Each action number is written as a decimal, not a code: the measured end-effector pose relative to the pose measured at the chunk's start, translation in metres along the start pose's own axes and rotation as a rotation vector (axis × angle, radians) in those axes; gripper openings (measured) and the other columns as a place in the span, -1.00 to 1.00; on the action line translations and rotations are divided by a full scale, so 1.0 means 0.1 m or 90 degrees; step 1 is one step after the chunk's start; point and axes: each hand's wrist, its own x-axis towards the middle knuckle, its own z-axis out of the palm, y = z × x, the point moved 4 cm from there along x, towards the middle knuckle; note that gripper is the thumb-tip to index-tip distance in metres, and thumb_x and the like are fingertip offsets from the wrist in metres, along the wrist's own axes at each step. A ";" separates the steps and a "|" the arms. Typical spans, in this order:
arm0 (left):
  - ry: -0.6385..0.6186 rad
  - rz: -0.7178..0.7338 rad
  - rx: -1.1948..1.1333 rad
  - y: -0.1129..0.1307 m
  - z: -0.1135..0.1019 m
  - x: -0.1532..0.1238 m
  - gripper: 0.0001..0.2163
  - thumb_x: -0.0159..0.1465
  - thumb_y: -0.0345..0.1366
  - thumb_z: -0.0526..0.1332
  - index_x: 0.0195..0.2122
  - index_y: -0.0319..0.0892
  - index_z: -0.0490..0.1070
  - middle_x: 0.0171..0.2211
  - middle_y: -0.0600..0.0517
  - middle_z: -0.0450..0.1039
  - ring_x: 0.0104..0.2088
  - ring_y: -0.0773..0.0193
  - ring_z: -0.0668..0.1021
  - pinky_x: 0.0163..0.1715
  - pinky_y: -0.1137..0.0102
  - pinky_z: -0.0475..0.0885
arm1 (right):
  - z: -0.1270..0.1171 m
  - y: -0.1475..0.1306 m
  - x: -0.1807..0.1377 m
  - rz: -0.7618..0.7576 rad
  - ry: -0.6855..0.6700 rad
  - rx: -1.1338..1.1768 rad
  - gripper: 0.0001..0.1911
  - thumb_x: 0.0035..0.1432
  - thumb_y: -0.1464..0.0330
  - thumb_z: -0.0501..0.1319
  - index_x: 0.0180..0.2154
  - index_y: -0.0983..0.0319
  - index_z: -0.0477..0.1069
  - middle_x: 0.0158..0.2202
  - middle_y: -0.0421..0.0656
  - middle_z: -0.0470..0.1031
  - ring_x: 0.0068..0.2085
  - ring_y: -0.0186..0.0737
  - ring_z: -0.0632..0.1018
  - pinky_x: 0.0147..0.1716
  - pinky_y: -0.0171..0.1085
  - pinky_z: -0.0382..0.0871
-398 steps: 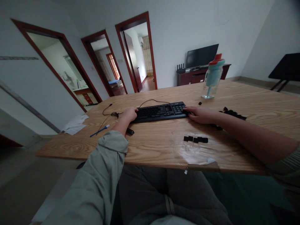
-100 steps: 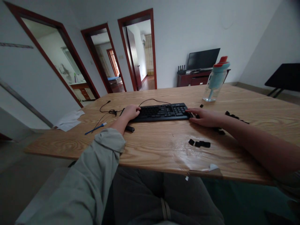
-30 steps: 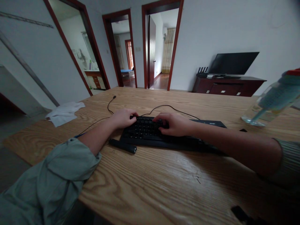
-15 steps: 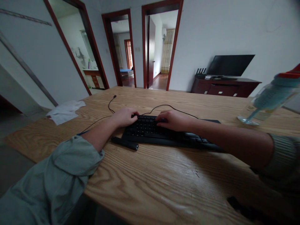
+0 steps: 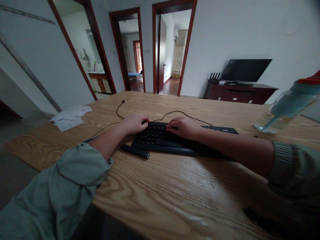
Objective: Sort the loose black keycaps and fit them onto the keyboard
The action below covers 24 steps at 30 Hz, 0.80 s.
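A black keyboard [image 5: 160,137] lies on the wooden table in front of me. At its far left corner, my left hand [image 5: 136,124] is closed on the edge, with thumb and fingertips at the top row. My right hand [image 5: 183,127] is over the middle of the keys, its thumb and fingers pinched together. Anything between those fingers is too small or dark to make out. My right forearm hides part of the keyboard's right side. Close to the near left corner rests a short black cylinder [image 5: 135,151] with a shiny end.
A thin black cable [image 5: 172,112] runs behind the keyboard. White tissue [image 5: 71,116] lies at the table's left edge. On the right stands a clear bottle [image 5: 282,106] with a red lid. A dark object [image 5: 257,216] sits near the front right edge.
My right forearm has shifted left and lower, uncovering the keyboard's far right corner. The right fingers have drawn closer together over the keys. My left hand keeps its place at the corner.
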 end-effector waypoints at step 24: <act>0.004 -0.009 0.002 -0.03 0.04 0.02 -0.67 0.28 -0.18 0.06 -0.10 -0.12 0.56 -0.11 -0.05 0.59 -0.10 0.11 0.56 -0.09 0.29 0.42 | 0.00 -0.09 -0.07 -0.080 -0.004 -0.045 -0.72 0.22 0.39 0.15 -0.15 0.25 0.61 -0.10 -0.04 0.62 -0.12 -0.14 0.57 0.00 -0.11 0.40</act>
